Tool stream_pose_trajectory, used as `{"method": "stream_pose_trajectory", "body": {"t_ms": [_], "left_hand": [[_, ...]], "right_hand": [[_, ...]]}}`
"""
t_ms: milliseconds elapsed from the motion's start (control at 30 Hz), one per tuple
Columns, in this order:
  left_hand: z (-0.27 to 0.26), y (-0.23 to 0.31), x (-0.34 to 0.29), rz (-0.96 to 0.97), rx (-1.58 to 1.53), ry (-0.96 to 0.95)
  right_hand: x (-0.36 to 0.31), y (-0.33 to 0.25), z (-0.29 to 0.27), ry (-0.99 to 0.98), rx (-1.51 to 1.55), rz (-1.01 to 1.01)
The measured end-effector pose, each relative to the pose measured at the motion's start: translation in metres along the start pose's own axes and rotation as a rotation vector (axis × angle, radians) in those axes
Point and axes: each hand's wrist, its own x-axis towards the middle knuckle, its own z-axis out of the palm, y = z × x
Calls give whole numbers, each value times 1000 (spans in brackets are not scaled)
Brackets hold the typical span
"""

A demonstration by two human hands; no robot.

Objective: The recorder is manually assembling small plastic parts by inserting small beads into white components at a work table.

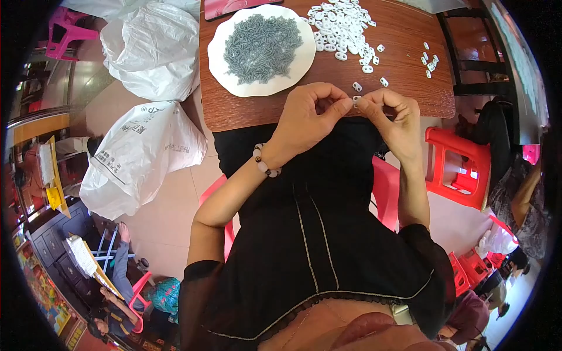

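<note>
Over the near edge of the table, my left hand (313, 120) and my right hand (398, 120) meet fingertip to fingertip. A small white oval piece with holes (356, 99) shows between them, pinched by my right thumb and forefinger. My left thumb and forefinger press together right beside it; whatever they hold is too small to make out. Just beyond the fingertips lies a loose white two-holed piece (357, 86). A white wavy-rimmed plate (217, 52) to the left bears a heap of small grey rod-shaped pieces (263, 47).
A pile of white two-holed pieces (342, 26) covers the table's (404, 70) far middle, with several more scattered at right. A pink-screened device (228, 7) lies at the far edge. White sacks (143, 155) stand at left, a red stool (459, 167) at right. Other people sit nearby.
</note>
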Motion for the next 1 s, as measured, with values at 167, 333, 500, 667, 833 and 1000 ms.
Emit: {"method": "stream_pose_trajectory", "body": {"t_ms": [167,333,500,667,833,1000], "left_hand": [[-2,-3,-1,-24,15,-28],[-4,-1,0,-62,14,-40],[-2,-5,-1,-58,-20,-56],[-3,-3,-1,-61,2,-57],[-2,-5,-1,-56,12,-43],[-2,-5,-1,-65,1,-52]], "right_hand": [[0,-1,-2,19,4,12],[1,0,-5,23,1,-7],[0,0,-1,3,25,6],[-1,3,-2,-14,-27,8],[0,3,-4,1,-41,7],[-2,2,-3,-10,-33,14]]}}
